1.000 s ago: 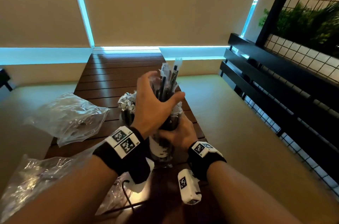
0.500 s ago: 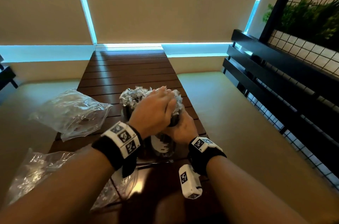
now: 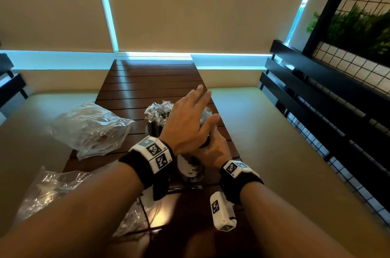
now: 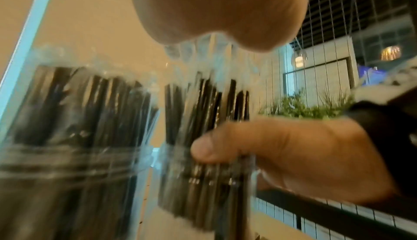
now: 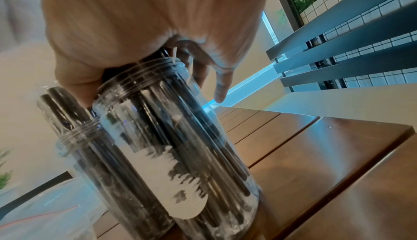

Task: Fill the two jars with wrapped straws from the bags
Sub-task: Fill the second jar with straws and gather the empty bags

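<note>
Two crumpled bags (image 3: 90, 129) (clear plastic) left of both jars (image 5: 171, 154)

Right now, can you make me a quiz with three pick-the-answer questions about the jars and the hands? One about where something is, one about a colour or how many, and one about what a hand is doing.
1. Where do the jars stand?
A. on the wooden table
B. on the cream bench
C. inside a bag

2. What colour are the straws in the jars?
A. red
B. black
C. yellow

3. What is the left hand doing?
A. gripping a bag
B. making a fist
C. held flat over the straw tops

Answers:
1 A: the near jar and the far jar stand on the table.
2 B: the straws look black inside clear wrappers.
3 C: the left hand has straight fingers above the straws, while the right hand grips the near jar.
</note>
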Available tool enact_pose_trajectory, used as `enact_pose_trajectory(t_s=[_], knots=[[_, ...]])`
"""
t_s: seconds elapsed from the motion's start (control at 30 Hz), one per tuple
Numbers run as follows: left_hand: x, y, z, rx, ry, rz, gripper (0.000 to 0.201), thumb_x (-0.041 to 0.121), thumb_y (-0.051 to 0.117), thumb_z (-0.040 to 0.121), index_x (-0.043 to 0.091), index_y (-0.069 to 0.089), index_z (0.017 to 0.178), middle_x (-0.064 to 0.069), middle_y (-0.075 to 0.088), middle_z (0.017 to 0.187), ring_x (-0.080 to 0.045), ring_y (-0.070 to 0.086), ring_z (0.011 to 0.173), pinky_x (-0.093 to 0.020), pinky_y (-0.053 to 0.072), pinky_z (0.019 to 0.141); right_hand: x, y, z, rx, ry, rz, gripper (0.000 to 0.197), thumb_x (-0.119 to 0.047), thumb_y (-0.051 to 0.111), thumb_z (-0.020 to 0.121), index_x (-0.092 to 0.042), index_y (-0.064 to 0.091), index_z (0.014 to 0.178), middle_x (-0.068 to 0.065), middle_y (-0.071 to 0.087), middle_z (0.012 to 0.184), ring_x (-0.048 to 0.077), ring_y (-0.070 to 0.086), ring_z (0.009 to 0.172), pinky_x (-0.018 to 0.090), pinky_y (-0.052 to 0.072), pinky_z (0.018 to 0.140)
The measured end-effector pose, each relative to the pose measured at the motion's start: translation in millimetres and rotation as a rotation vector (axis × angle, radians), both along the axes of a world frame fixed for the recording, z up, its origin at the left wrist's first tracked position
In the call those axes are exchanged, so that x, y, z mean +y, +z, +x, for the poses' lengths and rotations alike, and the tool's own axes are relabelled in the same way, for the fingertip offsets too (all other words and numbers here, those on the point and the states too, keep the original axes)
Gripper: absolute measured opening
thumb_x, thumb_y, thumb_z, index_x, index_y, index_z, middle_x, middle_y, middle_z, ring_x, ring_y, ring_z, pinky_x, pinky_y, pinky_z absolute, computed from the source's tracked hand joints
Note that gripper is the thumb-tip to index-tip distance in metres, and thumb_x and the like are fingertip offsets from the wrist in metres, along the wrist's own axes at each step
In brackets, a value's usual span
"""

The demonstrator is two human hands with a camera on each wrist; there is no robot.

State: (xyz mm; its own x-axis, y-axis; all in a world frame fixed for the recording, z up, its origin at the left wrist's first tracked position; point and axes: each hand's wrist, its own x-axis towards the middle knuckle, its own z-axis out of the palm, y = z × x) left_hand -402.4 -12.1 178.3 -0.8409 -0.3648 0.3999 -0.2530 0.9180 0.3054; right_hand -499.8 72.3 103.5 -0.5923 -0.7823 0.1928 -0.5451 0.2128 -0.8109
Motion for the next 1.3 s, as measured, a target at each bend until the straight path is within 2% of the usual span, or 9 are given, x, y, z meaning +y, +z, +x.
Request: enact_pose_trajectory(t_s=[0.13,0.23,0.3,0.4,0.57,0.63,0.73,0.83,1.3], knots=[[0,-5,-5,-0.201,-0.05,-0.123,0.05,0.043,0.029,0.102,0.018,0.048,0.142,-0.007,0.049,0.148,-0.021,0.031,0.145,-0.041,0.014,0.122,-1,8,4,0.215,0.038,0.111,0.071,-0.056,0.062,0.069,-0.014,0.058,0.126,0.004,0.065,0.116,0.011,0.061,0.099,0.003,0.03,0.061],[-1,3,-4,-0.277,-0.077,-0.087,0.061,0.052,0.026,0.101,0.015,0.037,0.149,-0.008,0.036,0.156,-0.022,0.021,0.149,-0.044,0.009,0.123,0,11,9,0.228,-0.006,0.03,0.084,-0.066,0.066,0.061,-0.019,0.053,0.129,0.005,0.057,0.126,-0.004,0.052,0.106,-0.002,0.031,0.069],[-3,17,8,-0.236,-0.117,-0.065,0.073,0.063,0.02,0.097,0.018,0.021,0.155,-0.004,0.019,0.163,-0.019,0.012,0.151,-0.046,0.007,0.123,14,12,14,0.187,-0.17,0.011,0.098,-0.077,0.069,0.052,-0.024,0.042,0.13,-0.003,0.043,0.125,0.003,0.042,0.103,0.008,0.034,0.077],[-13,35,41,0.086,-0.12,-0.015,0.066,0.062,0.025,0.096,0.022,0.035,0.148,0.0,0.038,0.149,-0.016,0.038,0.134,-0.038,0.031,0.11,45,7,30,0.386,-0.382,-0.074,0.071,-0.079,0.059,0.065,-0.023,0.042,0.103,-0.008,0.036,0.102,0.012,0.039,0.088,0.029,0.035,0.078],[-47,17,97,0.347,0.169,0.103,0.018,0.019,0.046,0.08,0.017,0.06,0.092,0.002,0.059,0.095,-0.018,0.057,0.084,-0.039,0.051,0.074,39,-11,78,0.594,0.208,-0.027,0.021,-0.033,0.057,0.09,-0.021,0.046,0.076,-0.002,0.053,0.073,0.023,0.053,0.065,0.032,0.039,0.057],[-62,-3,121,0.115,0.304,0.182,0.021,0.017,0.045,0.075,0.017,0.061,0.089,-0.002,0.062,0.093,-0.025,0.06,0.086,-0.041,0.051,0.076,22,-21,94,0.56,0.402,0.269,0.012,-0.03,0.054,0.091,-0.019,0.052,0.094,0.002,0.061,0.093,0.027,0.06,0.084,0.036,0.047,0.069],[-81,-40,163,-0.564,0.475,0.162,0.053,0.039,0.053,0.072,0.022,0.054,0.121,-0.009,0.053,0.126,-0.031,0.052,0.118,-0.042,0.047,0.094,-3,-41,105,0.607,0.466,0.582,0.032,-0.022,0.055,0.088,-0.015,0.046,0.118,0.01,0.058,0.117,0.034,0.058,0.107,0.044,0.05,0.088],[-92,-74,200,-0.91,0.484,0.247,0.08,0.056,0.054,0.07,0.025,0.037,0.142,-0.011,0.038,0.143,-0.033,0.042,0.132,-0.046,0.042,0.106,-19,-64,111,0.7,0.441,0.748,0.046,-0.022,0.056,0.09,-0.015,0.039,0.132,0.012,0.055,0.129,0.035,0.053,0.118,0.044,0.044,0.094],[-99,-117,238,-1.01,0.414,0.407,0.052,0.016,0.061,0.076,0.019,0.051,0.126,-0.007,0.059,0.125,-0.026,0.057,0.113,-0.031,0.05,0.09,-14,-51,107,0.638,0.473,0.862,0.031,-0.031,0.042,0.098,-0.016,0.048,0.124,0.016,0.062,0.121,0.039,0.061,0.109,0.043,0.049,0.088]])
